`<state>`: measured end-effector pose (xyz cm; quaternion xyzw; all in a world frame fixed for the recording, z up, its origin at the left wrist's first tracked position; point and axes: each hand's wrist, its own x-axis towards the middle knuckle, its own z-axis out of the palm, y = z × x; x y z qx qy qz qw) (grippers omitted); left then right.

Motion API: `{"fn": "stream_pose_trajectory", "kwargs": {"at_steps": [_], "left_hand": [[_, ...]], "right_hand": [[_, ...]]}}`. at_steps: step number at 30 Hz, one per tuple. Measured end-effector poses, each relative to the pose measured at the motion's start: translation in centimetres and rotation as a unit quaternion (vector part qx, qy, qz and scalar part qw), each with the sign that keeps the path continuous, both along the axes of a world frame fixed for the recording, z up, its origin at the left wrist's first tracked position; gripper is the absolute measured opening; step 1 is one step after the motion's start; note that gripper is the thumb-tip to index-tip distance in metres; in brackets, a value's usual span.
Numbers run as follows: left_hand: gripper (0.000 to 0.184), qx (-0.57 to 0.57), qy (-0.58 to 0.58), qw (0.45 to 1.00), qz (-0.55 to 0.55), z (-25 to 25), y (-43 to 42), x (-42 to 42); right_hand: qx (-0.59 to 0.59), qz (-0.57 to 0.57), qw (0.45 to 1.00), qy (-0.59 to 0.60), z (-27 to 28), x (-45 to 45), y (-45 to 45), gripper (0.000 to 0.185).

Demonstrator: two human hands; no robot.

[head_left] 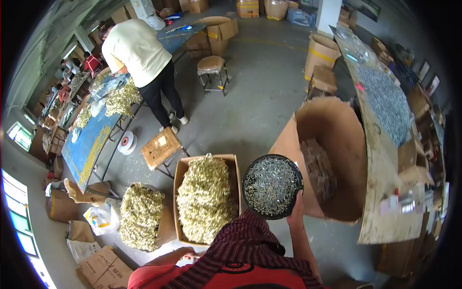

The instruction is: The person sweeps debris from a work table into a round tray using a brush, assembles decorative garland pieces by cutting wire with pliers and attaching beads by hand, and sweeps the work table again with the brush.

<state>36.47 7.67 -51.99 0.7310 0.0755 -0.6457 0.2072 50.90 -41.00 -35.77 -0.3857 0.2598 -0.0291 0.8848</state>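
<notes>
My right hand grips the right rim of a round black bowl. Small silvery metal pieces fill the bowl; their exact kind is too small to make out. Low in the view, my left hand is beside the front edge of an open cardboard box. Its fingers are small and partly hidden, so I cannot tell how they are held. A tall heap of shiny gold-coloured pieces rises from that box. To its left, a second gold-coloured heap stands against cardboard.
A large open carton holding stacked small boxes stands right of the bowl. Beyond it runs a long table bearing a silvery pile. A person bends over a blue table. Stools and a spool are nearby.
</notes>
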Motion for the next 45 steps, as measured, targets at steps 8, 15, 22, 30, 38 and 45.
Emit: {"fn": "stream_pose_trajectory", "kwargs": {"at_steps": [8,15,22,30,38,45], "left_hand": [[0.060,0.011,0.031,0.999,0.017,3.6,-4.6,24.8],[0.066,0.132,-0.100,0.977,-0.133,7.6,-5.4,50.9],[0.049,0.095,-0.359,0.916,0.152,7.7,-11.3,75.4],[0.046,0.141,-0.458,0.792,0.378,5.9,-12.4,91.5],[0.052,0.234,-0.363,0.750,0.501,4.6,-8.1,102.4],[0.053,0.170,-0.366,0.791,0.460,8.2,-5.7,122.6]], "right_hand": [[-0.022,-0.007,1.000,0.012,-0.1,25.0,-7.4,0.063],[-0.041,-0.044,0.998,0.001,0.2,40.7,-11.6,0.065],[-0.074,0.077,0.993,0.050,0.3,60.8,-9.4,0.065],[-0.046,0.156,0.986,-0.034,-3.1,89.8,-4.9,0.063],[-0.029,0.226,0.974,-0.020,-1.3,115.6,5.1,0.065],[0.004,0.189,0.982,-0.014,-3.7,131.6,6.0,0.062]]}}
